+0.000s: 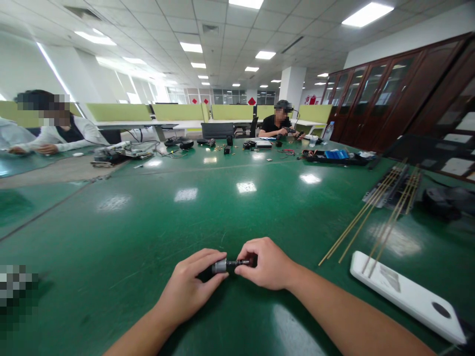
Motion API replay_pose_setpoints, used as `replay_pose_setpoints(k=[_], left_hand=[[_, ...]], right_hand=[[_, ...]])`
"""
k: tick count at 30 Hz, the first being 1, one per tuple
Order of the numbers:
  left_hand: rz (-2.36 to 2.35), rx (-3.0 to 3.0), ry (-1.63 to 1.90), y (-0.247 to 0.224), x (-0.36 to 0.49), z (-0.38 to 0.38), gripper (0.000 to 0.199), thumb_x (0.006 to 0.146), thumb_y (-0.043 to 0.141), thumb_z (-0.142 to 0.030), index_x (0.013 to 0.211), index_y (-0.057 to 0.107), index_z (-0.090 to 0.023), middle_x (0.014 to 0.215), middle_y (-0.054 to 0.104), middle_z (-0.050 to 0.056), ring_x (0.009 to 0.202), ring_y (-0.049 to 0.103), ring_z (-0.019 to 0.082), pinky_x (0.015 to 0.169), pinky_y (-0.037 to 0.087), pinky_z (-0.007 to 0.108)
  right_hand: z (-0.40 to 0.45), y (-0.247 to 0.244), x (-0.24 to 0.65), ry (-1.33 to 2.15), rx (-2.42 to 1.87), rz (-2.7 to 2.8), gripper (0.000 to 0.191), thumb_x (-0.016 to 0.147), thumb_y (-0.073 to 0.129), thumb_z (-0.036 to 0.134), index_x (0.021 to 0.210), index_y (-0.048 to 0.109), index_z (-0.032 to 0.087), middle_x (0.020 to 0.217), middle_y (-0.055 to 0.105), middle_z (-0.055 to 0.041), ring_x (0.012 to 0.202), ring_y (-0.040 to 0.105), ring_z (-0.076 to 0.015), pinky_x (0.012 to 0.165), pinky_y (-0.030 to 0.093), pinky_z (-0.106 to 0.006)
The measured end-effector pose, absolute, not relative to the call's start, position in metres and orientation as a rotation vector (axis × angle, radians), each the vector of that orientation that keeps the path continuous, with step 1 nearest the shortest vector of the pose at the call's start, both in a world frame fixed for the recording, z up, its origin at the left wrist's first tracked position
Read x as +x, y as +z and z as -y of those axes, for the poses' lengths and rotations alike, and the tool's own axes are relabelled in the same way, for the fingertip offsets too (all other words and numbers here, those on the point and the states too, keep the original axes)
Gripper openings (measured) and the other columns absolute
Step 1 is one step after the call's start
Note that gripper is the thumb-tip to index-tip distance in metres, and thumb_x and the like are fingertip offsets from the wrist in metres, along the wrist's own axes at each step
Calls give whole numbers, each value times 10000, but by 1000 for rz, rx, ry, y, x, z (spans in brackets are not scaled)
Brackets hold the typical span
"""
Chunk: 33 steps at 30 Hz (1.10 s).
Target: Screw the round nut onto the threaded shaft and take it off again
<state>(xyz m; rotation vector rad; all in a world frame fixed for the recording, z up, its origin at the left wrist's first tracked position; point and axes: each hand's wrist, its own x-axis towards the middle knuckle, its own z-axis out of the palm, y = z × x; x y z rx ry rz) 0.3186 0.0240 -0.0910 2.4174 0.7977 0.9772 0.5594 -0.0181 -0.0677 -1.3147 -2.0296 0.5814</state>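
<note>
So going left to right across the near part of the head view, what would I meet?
A pixelated object, the left hand, the silver-and-black cylindrical part, the right hand, the white oblong object.

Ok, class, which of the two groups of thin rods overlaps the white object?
The right group: its near ends cross the white object; those of the left group stop over green tabletop.

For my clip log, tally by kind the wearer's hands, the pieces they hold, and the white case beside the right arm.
Hands (left hand, right hand): 2
Silver cylinder: 1
Dark rod: 1
White case: 1
Total: 5
</note>
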Motion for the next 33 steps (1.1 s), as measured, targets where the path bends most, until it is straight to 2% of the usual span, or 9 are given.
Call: replay_pose_setpoints(k=[33], left_hand=[[-907,2458,1021,-91,312,-31,362,871,712,-280,1218,628,-340,1173,661,-5,1075,631,175,975,510,309]], right_hand=[[14,-71,562,530,-1387,1944,100,756,733,288,803,700,206,715,650,3,647,560,-129,600,386,-239]])
